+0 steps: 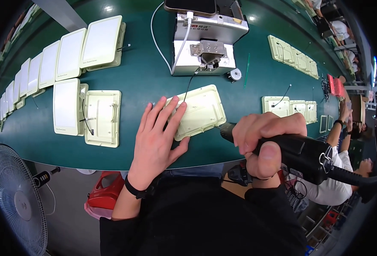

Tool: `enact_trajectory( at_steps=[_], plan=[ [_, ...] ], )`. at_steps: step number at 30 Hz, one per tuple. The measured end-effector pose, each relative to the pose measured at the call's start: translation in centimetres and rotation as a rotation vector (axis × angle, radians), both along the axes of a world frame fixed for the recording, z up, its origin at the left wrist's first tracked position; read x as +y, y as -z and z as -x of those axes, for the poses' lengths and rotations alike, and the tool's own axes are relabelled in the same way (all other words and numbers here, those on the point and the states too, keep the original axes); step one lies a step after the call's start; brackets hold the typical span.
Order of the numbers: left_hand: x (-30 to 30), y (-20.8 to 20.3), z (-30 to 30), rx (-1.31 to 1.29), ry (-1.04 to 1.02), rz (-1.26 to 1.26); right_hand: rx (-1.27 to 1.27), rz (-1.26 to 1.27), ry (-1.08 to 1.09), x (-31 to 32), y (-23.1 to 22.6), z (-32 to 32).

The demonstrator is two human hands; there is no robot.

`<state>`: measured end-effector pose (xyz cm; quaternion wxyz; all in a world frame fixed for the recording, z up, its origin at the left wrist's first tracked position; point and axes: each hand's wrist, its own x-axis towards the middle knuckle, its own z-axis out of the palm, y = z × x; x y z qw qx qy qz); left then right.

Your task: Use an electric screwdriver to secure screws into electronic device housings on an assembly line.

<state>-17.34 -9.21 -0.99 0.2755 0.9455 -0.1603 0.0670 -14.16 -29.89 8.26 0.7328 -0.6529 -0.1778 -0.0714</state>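
Observation:
A cream plastic housing lies tilted on the green table in front of me, its ribbed inner side up, with a dark cable running from it toward the machine. My left hand rests on its left part, fingers spread. My right hand is wrapped round a black electric screwdriver, whose cord runs off to the right. The screwdriver's tip points left and reaches the housing's lower right corner; whether it touches a screw there is too small to tell.
Beyond the housing stands a metal screw feeder, a phone with a white cable on top. Stacked white-faced panels line the left, beside an open housing. More housings lie right. A fan stands lower left; a co-worker sits right.

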Motion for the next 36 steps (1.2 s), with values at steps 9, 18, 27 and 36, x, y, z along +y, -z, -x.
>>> enact_trajectory(
  at_steps=[9,18,27,36],
  plan=[
    [0.3,0.0,0.1,-0.003,0.007,-0.009,0.008,-0.027,-0.065,-0.2,0.1,-0.5],
    [0.9,0.2,0.1,-0.016,0.02,0.073,-0.44,-0.122,0.046,4.4,-4.6,-10.0],
    [0.8,0.2,0.2,-0.026,0.008,0.085,-0.234,-0.041,0.088,3.9,-3.4,-7.9],
    [1.1,0.7,0.4,-0.028,0.019,0.064,-0.099,-0.132,-0.352,2.3,-1.6,0.4]
  ],
)
